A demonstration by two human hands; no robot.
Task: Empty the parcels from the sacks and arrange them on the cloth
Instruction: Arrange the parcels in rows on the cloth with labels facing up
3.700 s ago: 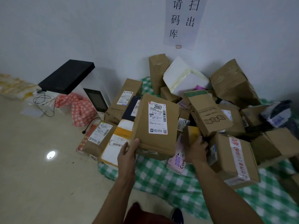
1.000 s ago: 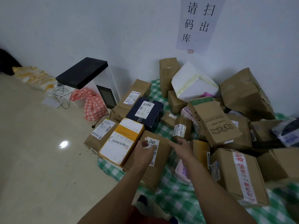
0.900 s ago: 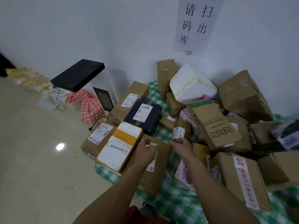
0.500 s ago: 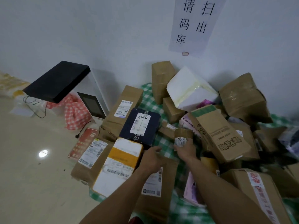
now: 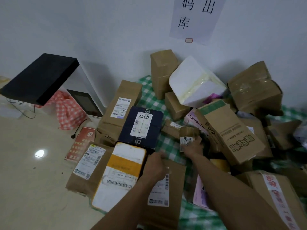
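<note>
- The right hand (image 5: 192, 146) grips a small brown box (image 5: 188, 136) with a white label, fingers curled round its lower end; the box stands upright on the green-and-white checked cloth (image 5: 152, 97), at the middle of the heap.
- The left hand (image 5: 157, 166) lies on the far end of a flat brown parcel (image 5: 164, 198), fingers bent over its edge; whether they clamp it I cannot tell.
- That flat parcel lies label-up on the cloth's near side, touching a yellow-and-white parcel (image 5: 119, 175) to its left.
- Beyond the yellow one sits a dark navy box (image 5: 141, 127), and left of that a long brown carton (image 5: 122, 103) runs toward the wall.
- A brown padded parcel (image 5: 88, 168) lies at the cloth's left edge, partly on the floor.
- Right of the small box a tilted carton with a green stripe (image 5: 229, 131) leans over a pink box (image 5: 191, 117).
- Behind, against the wall, stand an upright brown box (image 5: 162, 72), a white wrapped parcel (image 5: 196, 82) and a crumpled taped carton (image 5: 255, 87).
- A carton with red-printed tape (image 5: 272, 195) lies at lower right.
- The cloth is spread on a pale glossy floor (image 5: 29, 180) that shows a round light reflection.
- To the left stands a white device with a black top (image 5: 39, 78) and a dark screen, a red checked bag (image 5: 69, 110) beside it and a red sign (image 5: 83, 143) flat on the floor.
- A paper notice (image 5: 197, 19) with Chinese characters hangs on the plain white wall (image 5: 99, 30).
</note>
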